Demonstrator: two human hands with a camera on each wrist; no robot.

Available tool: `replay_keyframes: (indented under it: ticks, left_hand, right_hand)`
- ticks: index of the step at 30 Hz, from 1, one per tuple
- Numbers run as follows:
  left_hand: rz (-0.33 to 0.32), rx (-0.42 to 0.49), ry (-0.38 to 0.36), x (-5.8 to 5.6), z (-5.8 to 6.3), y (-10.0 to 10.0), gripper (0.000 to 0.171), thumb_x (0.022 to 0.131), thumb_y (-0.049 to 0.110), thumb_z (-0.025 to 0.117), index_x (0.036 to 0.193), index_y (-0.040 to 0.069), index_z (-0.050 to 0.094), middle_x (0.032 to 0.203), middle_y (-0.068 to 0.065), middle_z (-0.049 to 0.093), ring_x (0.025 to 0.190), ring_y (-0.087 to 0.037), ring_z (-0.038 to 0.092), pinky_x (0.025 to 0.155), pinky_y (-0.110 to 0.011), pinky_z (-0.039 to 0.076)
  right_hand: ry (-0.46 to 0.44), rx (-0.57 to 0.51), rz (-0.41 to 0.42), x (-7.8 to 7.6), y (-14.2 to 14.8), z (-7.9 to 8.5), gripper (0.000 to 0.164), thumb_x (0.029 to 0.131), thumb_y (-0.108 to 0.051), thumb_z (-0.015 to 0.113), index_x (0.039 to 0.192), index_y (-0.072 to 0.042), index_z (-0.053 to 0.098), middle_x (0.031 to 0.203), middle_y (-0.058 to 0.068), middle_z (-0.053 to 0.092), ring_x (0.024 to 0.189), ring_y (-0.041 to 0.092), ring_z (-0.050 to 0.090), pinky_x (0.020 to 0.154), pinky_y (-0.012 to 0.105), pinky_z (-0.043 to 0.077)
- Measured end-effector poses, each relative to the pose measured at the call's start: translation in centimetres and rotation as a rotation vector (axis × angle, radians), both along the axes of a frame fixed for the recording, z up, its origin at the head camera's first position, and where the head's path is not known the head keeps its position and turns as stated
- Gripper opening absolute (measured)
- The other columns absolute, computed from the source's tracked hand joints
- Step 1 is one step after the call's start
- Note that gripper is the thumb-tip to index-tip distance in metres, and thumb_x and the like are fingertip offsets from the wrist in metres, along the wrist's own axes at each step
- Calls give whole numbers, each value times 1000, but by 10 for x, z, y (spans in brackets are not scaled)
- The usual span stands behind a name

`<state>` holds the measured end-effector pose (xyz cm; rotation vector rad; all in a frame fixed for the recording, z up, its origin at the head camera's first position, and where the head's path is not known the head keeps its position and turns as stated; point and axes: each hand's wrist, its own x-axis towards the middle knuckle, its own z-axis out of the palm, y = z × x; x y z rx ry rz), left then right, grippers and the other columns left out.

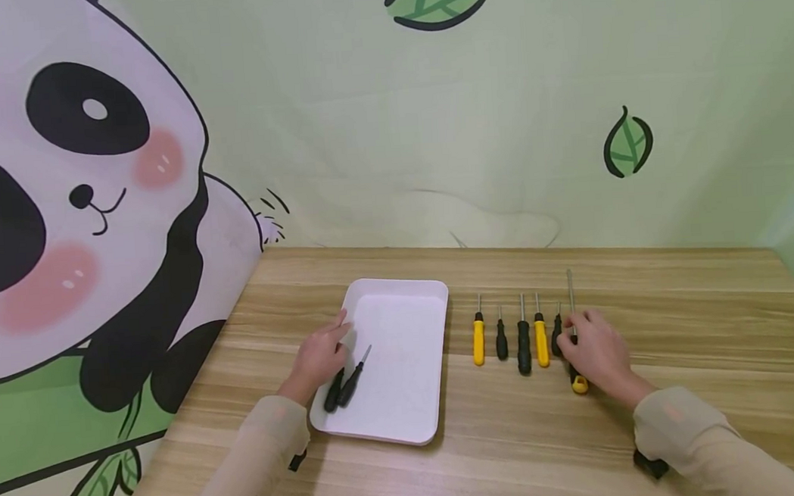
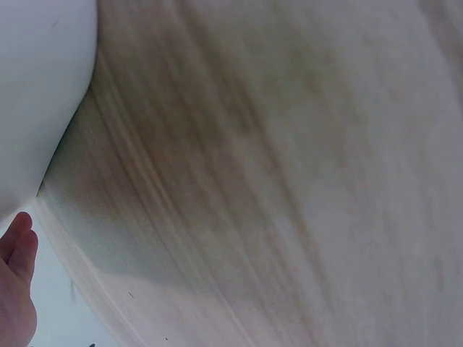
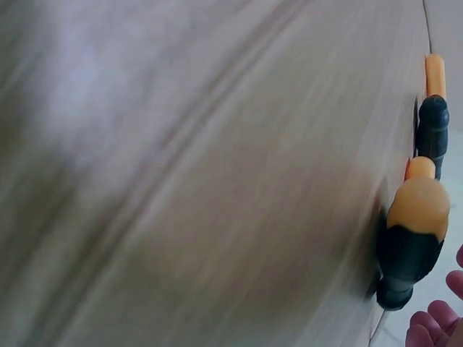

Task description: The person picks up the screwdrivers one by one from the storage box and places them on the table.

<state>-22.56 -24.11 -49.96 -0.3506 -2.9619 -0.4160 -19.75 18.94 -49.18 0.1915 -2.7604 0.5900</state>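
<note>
My left hand (image 1: 320, 359) holds the left rim of a shallow white tray (image 1: 411, 434), with the thumb over the inner side. Within the tray lie two black-handled screwdrivers; the shaft of one (image 1: 333, 394) is hidden by the hand, while the other (image 1: 351, 385) points up and right. My right hand (image 1: 600, 349) hovers over a long screwdriver (image 3: 416, 224) with a black and yellow handle, lying at the right end of a row. Its fingertips (image 3: 438, 318) look loosely bent and apart from the tool. Beside them is a small black screwdriver (image 1: 556, 337), partly covered.
Left of that lie a yellow screwdriver (image 1: 541, 341), a larger black one (image 1: 523, 346), a small black one (image 1: 501, 344) and another yellow one (image 1: 478, 341). The wooden table (image 1: 519, 453) meets a panda-printed backdrop (image 1: 362, 129) at its back and left.
</note>
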Motion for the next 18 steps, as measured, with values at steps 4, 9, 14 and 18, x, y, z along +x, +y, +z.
replay_keyframes:
  ticks: [4, 9, 14, 18]
  left_hand:
    - [-1, 7, -2, 0, 0, 0, 43, 78, 10, 48, 120, 7, 55, 136, -4, 42, 104, -25, 56, 67, -35, 46]
    - [-1, 4, -7, 0, 0, 0, 43, 78, 9, 48, 121, 8, 55, 137, -3, 41, 86, -22, 55, 59, -28, 41]
    - [-2, 3, -4, 0, 0, 0, 42, 79, 9, 48, 120, 7, 55, 136, -4, 42, 83, -21, 54, 57, -26, 39]
    - [0, 2, -4, 0, 0, 0, 42, 78, 9, 48, 120, 8, 56, 136, -3, 42, 89, -21, 56, 60, -28, 42]
  right_hand:
    - [10, 0, 13, 1, -5, 1, 16, 75, -18, 53, 83, -7, 61, 81, 10, 54, 60, 18, 46, 42, 24, 30]
    - [52, -5, 43, 3, -13, 1, 13, 73, -16, 56, 81, -7, 62, 78, 8, 54, 62, 18, 47, 45, 24, 33]
    - [83, -14, 79, 5, -22, 2, 14, 72, -15, 58, 80, -5, 62, 77, 7, 53, 61, 17, 45, 48, 26, 34]
    - [83, -25, 92, 7, -30, 4, 14, 71, -15, 57, 80, -5, 62, 78, 7, 54, 64, 18, 47, 51, 29, 38]
